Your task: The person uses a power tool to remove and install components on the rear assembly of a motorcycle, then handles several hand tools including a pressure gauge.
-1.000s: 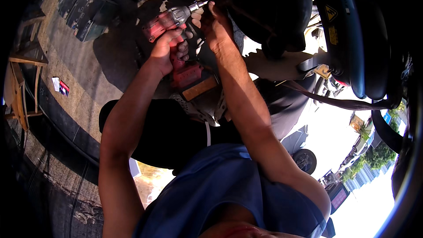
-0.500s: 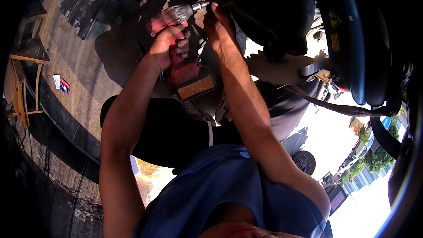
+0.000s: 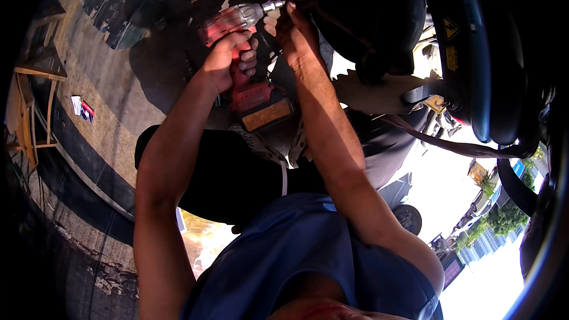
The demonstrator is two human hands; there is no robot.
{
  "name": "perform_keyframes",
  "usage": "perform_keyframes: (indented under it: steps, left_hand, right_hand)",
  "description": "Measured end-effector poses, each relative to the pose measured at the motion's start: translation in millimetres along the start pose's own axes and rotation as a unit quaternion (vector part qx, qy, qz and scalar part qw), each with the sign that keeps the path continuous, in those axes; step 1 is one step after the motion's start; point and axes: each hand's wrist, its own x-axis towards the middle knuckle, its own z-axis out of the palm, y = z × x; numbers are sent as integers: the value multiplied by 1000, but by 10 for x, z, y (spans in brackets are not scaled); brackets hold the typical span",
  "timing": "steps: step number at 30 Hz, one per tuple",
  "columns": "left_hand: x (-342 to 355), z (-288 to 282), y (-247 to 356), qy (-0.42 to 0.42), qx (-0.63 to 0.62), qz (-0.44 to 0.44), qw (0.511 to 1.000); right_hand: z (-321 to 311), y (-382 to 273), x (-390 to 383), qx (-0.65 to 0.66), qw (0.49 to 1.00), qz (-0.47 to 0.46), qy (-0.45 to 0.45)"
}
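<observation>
Working over this floor (image 3: 112,130), you've got your open room out toward its left edge; the right side's tight. That big black body (image 3: 367,12) crowds you there, so I'd back out leftward rather than swing right. The wooden stand (image 3: 26,121) sits at the floor's left edge and the toolbox (image 3: 124,15) is up toward the far left, both well apart from the action. Watch the strap (image 3: 427,133) sagging off to the right, looks like a snag risk.

Driver (image 3: 240,83) is held up in front of you, just left of that body, pointing right. Left hand (image 3: 228,56) is wrapped round its handle; can't tell about the trigger finger. Right hand (image 3: 290,38) is curled in close at the nose, but whatever it's pinching, if anything, is hidden. A couple of cards (image 3: 83,108) lie on the floor, easily avoided. Silver bit (image 3: 272,5) is right by the thumb, so IMO keep the driver straight behind it, start slow, fingertips clear of anything spinning.
</observation>
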Motion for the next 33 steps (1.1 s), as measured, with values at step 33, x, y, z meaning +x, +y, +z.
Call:
perform_keyframes:
  steps: [33]
  left_hand:
    - [-1972, -291, 1157, 202, 410, 301, 837]
  right_hand:
    - [1885, -508, -766, -521, 689, -292, -411]
